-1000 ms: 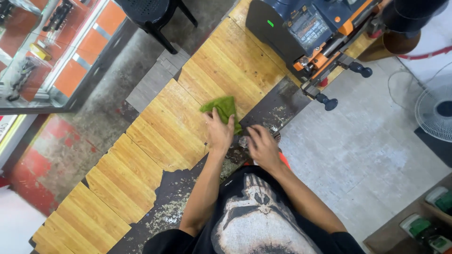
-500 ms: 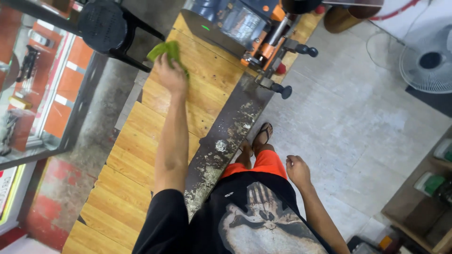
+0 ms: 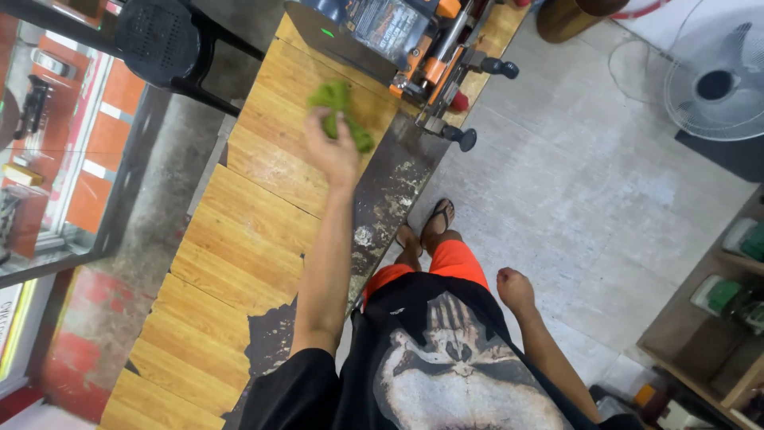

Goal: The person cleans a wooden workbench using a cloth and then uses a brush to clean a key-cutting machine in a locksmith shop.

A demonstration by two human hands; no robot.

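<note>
Wood planks cover most of the long surface (image 3: 239,231), and a person stands at its right edge, looking down at it. The person's left hand (image 3: 333,151) is stretched far out over the surface, toward its far end. This hand is closed around a green cloth (image 3: 341,107). The cloth is bunched up, and bits of it stick out above and to the right of the fingers. The picture is a little blurry there, so it is hard to tell if the cloth touches the wood or is just above it.

Just past the cloth, at the far end of the surface, stands a machine (image 3: 398,40) in dark blue and orange, with black knobs that stick out over the right edge. A small green light glows on its dark side.

The right edge of the surface is dark and worn, with pale spots on it.

The person's right hand (image 3: 516,288) hangs down by the person's side, well apart from the surface. It is curled into a loose fist and holds nothing.

A black stool (image 3: 163,40) stands beyond the left edge of the surface. A white fan (image 3: 716,84) sits on the pale floor (image 3: 573,207), far off to the right.
</note>
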